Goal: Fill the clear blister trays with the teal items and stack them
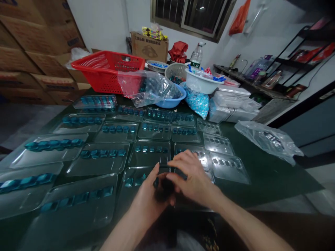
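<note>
My left hand [150, 197] is cupped over the near tray, its fingers curled round a dark, shadowed space; what it holds, if anything, is hidden. My right hand [192, 174] hovers just beside it, palm down, thumb and forefinger apart with nothing visible between them. Under and left of my left hand lies a clear plastic tray [120, 195] with teal gem-shaped pieces [128, 182] in it. Farther off, a clear tray [133, 160] carries a row of teal pieces [151, 149]. Beneath my right hand, another clear tray [209, 176] is partly covered.
Clear trays with teal rows [103, 153] spread over the dark green table [272, 181]. Trays at the right [229, 169] show pale, unfilled-looking hollows. Behind stand a red basket [104, 75], a blue basin [171, 102], a white basin [200, 83], and a bag of blue pieces [197, 103].
</note>
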Demonstrator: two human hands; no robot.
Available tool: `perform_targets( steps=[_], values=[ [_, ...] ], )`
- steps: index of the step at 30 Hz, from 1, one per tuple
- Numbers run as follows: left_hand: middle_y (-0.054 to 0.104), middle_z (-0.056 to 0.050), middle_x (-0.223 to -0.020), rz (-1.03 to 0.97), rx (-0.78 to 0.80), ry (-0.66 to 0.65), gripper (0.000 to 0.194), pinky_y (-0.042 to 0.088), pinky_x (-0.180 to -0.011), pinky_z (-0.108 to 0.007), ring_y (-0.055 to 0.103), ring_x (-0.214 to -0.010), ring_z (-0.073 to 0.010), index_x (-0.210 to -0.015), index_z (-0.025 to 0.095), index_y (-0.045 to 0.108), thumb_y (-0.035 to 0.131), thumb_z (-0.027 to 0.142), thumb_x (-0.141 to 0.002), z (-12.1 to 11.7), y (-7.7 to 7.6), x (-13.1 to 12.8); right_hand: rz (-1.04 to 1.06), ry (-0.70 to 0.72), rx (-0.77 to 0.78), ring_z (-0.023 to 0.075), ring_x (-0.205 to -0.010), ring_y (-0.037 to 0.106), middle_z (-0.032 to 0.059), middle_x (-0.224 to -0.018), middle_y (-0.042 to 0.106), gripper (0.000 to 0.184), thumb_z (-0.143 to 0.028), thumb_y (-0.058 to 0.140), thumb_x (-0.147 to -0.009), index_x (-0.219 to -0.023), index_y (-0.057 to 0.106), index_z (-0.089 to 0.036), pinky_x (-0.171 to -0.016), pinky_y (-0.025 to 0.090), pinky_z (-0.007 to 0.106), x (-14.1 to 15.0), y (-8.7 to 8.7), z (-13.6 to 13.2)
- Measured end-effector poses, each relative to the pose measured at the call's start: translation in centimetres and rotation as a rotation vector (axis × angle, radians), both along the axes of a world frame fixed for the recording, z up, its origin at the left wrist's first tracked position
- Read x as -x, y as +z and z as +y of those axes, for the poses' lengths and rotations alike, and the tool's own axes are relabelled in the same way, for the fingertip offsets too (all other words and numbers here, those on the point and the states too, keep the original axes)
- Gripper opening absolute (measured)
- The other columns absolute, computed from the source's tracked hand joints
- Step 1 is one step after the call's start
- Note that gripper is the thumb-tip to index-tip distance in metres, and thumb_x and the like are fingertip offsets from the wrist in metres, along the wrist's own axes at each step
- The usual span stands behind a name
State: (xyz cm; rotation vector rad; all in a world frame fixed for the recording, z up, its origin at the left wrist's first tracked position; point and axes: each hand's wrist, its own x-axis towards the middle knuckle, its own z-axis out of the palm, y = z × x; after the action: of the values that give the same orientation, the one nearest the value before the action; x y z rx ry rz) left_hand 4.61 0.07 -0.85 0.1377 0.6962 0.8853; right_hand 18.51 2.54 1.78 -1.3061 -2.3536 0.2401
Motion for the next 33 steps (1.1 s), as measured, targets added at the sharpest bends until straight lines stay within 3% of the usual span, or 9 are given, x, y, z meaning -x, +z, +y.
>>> perform_targets(
  steps=[3, 8, 14, 18, 23, 28, 33],
  values=[
    [0.06, -0.004, -0.059, -0.056, 0.053, -0.008, 0.035, 0.041, -0.046, -0.028, 0.057, -0.052, -0.0169, -0.075, 0.014, 0.063, 0.045, 0.044, -0.079, -0.2, 0.3, -0.4, 0.032, 0.104, 0.069, 0.0173, -0.084, 0.042, 0.0003, -0.084, 0.055, 0.018, -0.021, 0.06, -0.074, -0.092, 0.059, -0.022, -0.074, 0.029, 0.032, 1.6, 0.7, -1.6],
    [0.065, -0.005, -0.066, -0.088, 0.085, -0.063, 0.04, 0.042, -0.053, -0.028, 0.06, -0.061, -0.0188, -0.081, 0.014, 0.063, 0.046, 0.05, -0.077, -0.4, 0.3, -0.5, 0.007, 0.155, 0.084, 0.0163, -0.083, 0.04, 0.0006, -0.084, 0.055, 0.013, -0.016, 0.055, -0.074, -0.086, 0.058, -0.02, -0.075, 0.029, 0.032, 1.9, -0.1, -2.2],
    [0.061, -0.004, -0.056, -0.13, 0.087, -0.092, 0.044, 0.038, -0.048, -0.025, 0.058, -0.055, -0.017, -0.081, 0.012, 0.062, 0.044, 0.052, -0.077, -0.2, 0.4, -0.6, 0.041, 0.127, 0.087, 0.0163, -0.081, 0.04, 0.0013, -0.081, 0.054, 0.004, -0.016, 0.052, -0.074, -0.078, 0.054, -0.017, -0.075, 0.029, 0.032, 1.7, -0.5, -2.1],
    [0.051, 0.0, -0.044, 0.0, 0.085, -0.076, 0.043, 0.029, -0.035, -0.023, 0.048, -0.039, -0.0133, -0.066, 0.013, 0.059, 0.047, 0.053, -0.074, -0.2, 0.0, -0.4, 0.118, 0.108, 0.168, 0.0139, -0.078, 0.041, -0.0008, -0.074, 0.052, 0.008, -0.015, 0.048, -0.079, -0.072, 0.05, -0.017, -0.073, 0.029, 0.03, 1.2, -0.2, -1.7],
    [0.052, 0.0, -0.051, 0.149, 0.077, 0.01, 0.034, 0.026, -0.033, -0.021, 0.045, -0.037, -0.0112, -0.068, 0.014, 0.057, 0.051, 0.048, -0.073, -0.4, -0.2, -0.1, 0.171, 0.12, 0.259, 0.0128, -0.077, 0.043, -0.0025, -0.075, 0.052, 0.005, -0.014, 0.051, -0.077, -0.078, 0.052, -0.019, -0.075, 0.029, 0.03, 0.8, 0.4, -1.5],
    [0.054, -0.001, -0.053, 0.125, 0.097, -0.046, 0.04, 0.028, -0.036, -0.021, 0.049, -0.042, -0.0121, -0.07, 0.014, 0.058, 0.047, 0.052, -0.075, -0.1, 0.4, -0.2, 0.084, 0.162, 0.234, 0.0159, -0.085, 0.043, -0.0003, -0.085, 0.055, 0.019, -0.017, 0.059, -0.071, -0.09, 0.054, -0.021, -0.078, 0.028, 0.032, 1.0, 0.4, -2.0],
    [0.054, 0.0, -0.051, 0.078, 0.002, -0.073, 0.041, 0.026, -0.036, -0.021, 0.048, -0.041, -0.0114, -0.081, 0.014, 0.061, 0.043, 0.051, -0.078, -0.2, 0.4, -0.6, -0.063, 0.134, 0.171, 0.0164, -0.083, 0.042, 0.001, -0.081, 0.055, 0.003, -0.018, 0.053, -0.077, -0.077, 0.055, -0.019, -0.077, 0.029, 0.032, 0.9, 0.5, -2.4]
  ],
)
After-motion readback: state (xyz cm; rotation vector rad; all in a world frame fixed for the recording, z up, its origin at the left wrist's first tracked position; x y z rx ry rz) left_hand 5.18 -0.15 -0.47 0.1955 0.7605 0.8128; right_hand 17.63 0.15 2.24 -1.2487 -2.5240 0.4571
